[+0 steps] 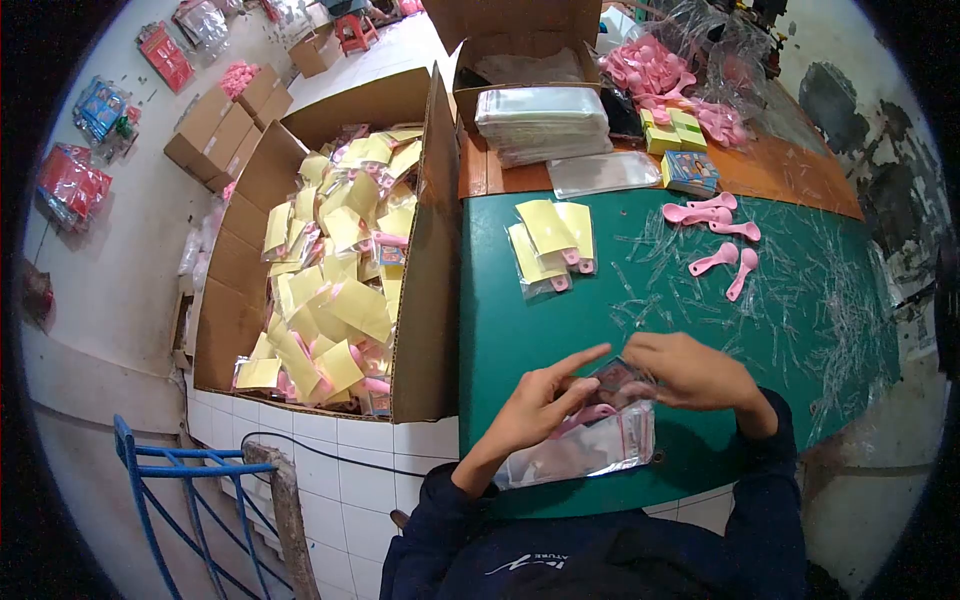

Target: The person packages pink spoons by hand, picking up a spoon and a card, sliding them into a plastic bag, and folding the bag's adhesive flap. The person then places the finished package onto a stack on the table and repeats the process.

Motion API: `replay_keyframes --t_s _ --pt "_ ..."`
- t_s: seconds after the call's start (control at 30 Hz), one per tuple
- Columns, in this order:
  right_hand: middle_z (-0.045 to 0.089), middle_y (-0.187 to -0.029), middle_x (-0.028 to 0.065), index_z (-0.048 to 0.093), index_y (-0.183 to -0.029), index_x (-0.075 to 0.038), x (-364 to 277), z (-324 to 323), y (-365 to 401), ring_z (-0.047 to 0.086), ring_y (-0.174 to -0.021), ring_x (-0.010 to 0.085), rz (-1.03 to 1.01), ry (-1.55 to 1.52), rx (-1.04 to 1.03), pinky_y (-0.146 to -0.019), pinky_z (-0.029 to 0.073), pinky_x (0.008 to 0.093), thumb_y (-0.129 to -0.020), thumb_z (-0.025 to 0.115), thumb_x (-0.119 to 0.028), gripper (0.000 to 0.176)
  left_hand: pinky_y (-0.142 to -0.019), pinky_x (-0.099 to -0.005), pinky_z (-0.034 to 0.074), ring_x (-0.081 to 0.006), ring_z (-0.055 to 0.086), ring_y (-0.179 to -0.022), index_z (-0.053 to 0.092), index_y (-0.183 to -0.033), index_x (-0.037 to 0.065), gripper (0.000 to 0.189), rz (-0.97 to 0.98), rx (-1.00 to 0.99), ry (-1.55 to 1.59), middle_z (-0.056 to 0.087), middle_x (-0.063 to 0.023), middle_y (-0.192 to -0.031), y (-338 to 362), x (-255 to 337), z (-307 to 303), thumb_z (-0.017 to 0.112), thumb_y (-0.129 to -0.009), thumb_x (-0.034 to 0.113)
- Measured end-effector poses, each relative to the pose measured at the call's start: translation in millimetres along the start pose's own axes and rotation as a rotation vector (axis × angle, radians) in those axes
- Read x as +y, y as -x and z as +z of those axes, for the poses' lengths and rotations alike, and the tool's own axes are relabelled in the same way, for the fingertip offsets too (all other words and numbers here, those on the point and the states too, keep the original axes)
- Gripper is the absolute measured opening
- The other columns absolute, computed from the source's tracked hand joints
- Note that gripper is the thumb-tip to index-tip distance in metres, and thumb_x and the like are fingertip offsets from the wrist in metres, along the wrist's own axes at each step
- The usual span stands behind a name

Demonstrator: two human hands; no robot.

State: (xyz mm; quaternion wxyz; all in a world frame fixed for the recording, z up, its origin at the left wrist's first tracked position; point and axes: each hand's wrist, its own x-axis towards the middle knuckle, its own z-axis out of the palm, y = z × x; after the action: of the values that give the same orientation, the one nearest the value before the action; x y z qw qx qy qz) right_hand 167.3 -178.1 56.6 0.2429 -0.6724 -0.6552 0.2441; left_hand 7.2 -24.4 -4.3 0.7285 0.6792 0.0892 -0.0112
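Note:
Near the table's front edge, my left hand (541, 402) holds a small clear plastic bag (617, 378) between thumb and curled fingers, its index finger stretched out. On the bag's other side, my right hand (694, 372) pinches its edge, slightly smeared by motion. A dark printed card seems to show through the plastic. Just below, a pink measuring spoon (597, 412) is partly hidden by my left hand. Under both hands lies a stack of clear plastic bags (590, 455). Farther off are several loose pink spoons (715, 258) and packed bags with yellow cards (547, 235).
At left stands a large cardboard box (425, 290) full of packed bags. Stacked clear sleeves (540, 120), small card boxes (690, 172) and a pink spoon heap (650, 70) line the table's back. Plastic scraps (800, 300) litter its right side. A blue metal frame (190, 453) stands lower left.

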Motion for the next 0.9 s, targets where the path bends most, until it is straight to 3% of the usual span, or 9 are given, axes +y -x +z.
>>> replay_keyframes --t_s 0.03,0.13,0.23,0.37,0.47,0.57,0.77,0.87,0.9 --pt "0.056 -0.093 0.0174 0.056 -0.091 -0.002 -2 7 1 0.058 -0.08 0.0375 0.073 0.05 -0.029 -0.068 0.047 0.0435 -0.079 0.064 -0.017 0.021 -0.065 -0.0259 0.047 -0.007 0.055 -0.077 0.033 -0.139 0.01 0.051 -0.053 -0.056 -0.097 0.064 -0.0039 -0.091 0 5 -3 0.052 -0.093 0.019" --pt "0.058 -0.086 0.0163 0.058 -0.085 -0.002 3 13 -1 0.059 -0.074 0.036 0.036 -0.132 0.015 -0.065 0.047 0.0405 -0.079 0.064 -0.015 0.015 -0.065 -0.0265 0.047 -0.0107 0.059 -0.078 0.032 -0.139 0.011 0.054 -0.058 0.061 -0.303 0.065 -0.009 -0.097 3 17 3 0.054 -0.091 0.019" --pt "0.058 -0.074 0.012 0.059 -0.077 -0.002 7 8 4 0.06 -0.067 0.0252 0.154 -0.27 0.076 -0.06 0.047 0.0333 -0.076 0.067 -0.012 0.013 -0.07 -0.0277 0.048 -0.0148 0.062 -0.084 0.032 -0.139 0.01 0.059 -0.103 -0.098 -0.347 0.065 -0.0117 -0.102 7 19 -10 0.06 -0.087 0.015" --pt "0.056 -0.066 0.0011 0.058 -0.07 0.0 16 6 13 0.053 -0.066 0.0073 0.393 -0.404 0.267 -0.06 0.045 0.0246 -0.068 0.075 -0.006 0.018 -0.079 -0.0282 0.047 -0.0151 0.06 -0.091 0.036 -0.134 0.006 0.059 0.18 -0.062 -0.07 0.065 -0.0094 -0.097 14 -24 -30 0.065 -0.082 0.006" --pt "0.056 -0.066 -0.0004 0.057 -0.067 0.0 22 17 15 0.053 -0.066 0.0075 0.371 -0.803 0.237 -0.061 0.044 0.0242 -0.07 0.074 -0.006 0.018 -0.077 -0.0262 0.048 -0.0132 0.06 -0.089 0.035 -0.134 0.007 0.058 0.041 -0.003 0.009 0.065 -0.0089 -0.092 19 -13 -30 0.064 -0.084 0.006" --pt "0.057 -0.067 -0.001 0.057 -0.066 -0.001 10 16 17 0.053 -0.066 0.0072 0.535 -0.842 0.243 -0.061 0.044 0.0233 -0.072 0.074 -0.006 0.019 -0.072 -0.0251 0.049 -0.0115 0.06 -0.085 0.033 -0.135 0.008 0.059 -0.004 0.03 0.062 0.065 -0.0089 -0.09 18 -6 -27 0.063 -0.084 0.006" --pt "0.059 -0.067 0.0006 0.062 -0.075 -0.001 20 34 23 0.055 -0.069 0.0069 0.487 -0.784 0.316 -0.062 0.044 0.0226 -0.072 0.072 -0.005 0.011 -0.066 -0.0256 0.052 -0.0123 0.063 -0.081 0.033 -0.135 0.01 0.055 -0.077 -0.069 -0.061 0.067 -0.0142 -0.091 17 -9 -22 0.06 -0.087 0.01" --pt "0.06 -0.069 0.0018 0.063 -0.079 0.0 13 35 20 0.057 -0.069 0.0077 0.48 -0.502 0.438 -0.063 0.046 0.0242 -0.073 0.072 -0.005 0.013 -0.066 -0.0255 0.051 -0.0156 0.065 -0.08 0.027 -0.138 0.012 0.058 0.072 0.31 -0.317 0.066 -0.0147 -0.088 18 -18 -10 0.057 -0.089 0.012" --pt "0.061 -0.074 0.0039 0.062 -0.082 0.0 10 38 18 0.059 -0.071 0.0101 0.447 -0.495 0.471 -0.065 0.047 0.0258 -0.073 0.072 -0.007 0.015 -0.068 -0.0267 0.052 -0.0178 0.065 -0.083 0.021 -0.14 0.013 0.059 0.032 0.287 -0.207 0.065 -0.0157 -0.092 21 -23 -7 0.054 -0.091 0.013"
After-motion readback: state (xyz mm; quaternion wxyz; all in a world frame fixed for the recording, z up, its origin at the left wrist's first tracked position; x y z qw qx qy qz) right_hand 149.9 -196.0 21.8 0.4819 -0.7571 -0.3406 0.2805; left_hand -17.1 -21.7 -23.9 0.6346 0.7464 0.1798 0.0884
